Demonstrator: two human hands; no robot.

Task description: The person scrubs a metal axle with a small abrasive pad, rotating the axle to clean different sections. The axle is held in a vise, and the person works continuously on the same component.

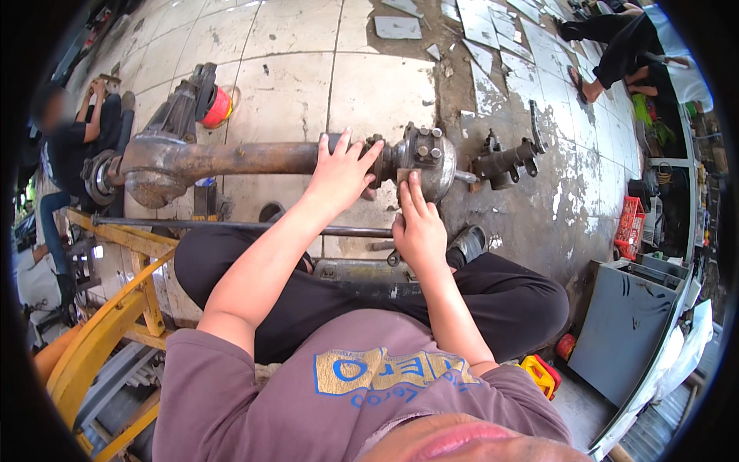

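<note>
A rusty axle housing (254, 159) lies crosswise in front of me, with a bulging differential case (154, 165) at its left and a rounded, bolted steering knuckle (431, 158) at its right end. My left hand (342, 175) rests on the tube beside the knuckle, fingers spread. Two fingers of my right hand (421, 227) press a small tan square piece (405, 176), possibly sandpaper, against the knuckle's near side. That hand's other fingers are curled and partly hidden. Below both hands runs a long thin rod (339, 230).
A dark metal casting (500, 165) sits on the floor at right, broken tiles (477, 31) beyond. Left are a yellow frame (115, 316) and a seated person (81, 146). At right stand a grey cabinet (623, 331), a red crate (630, 227) and another person's leg (608, 65).
</note>
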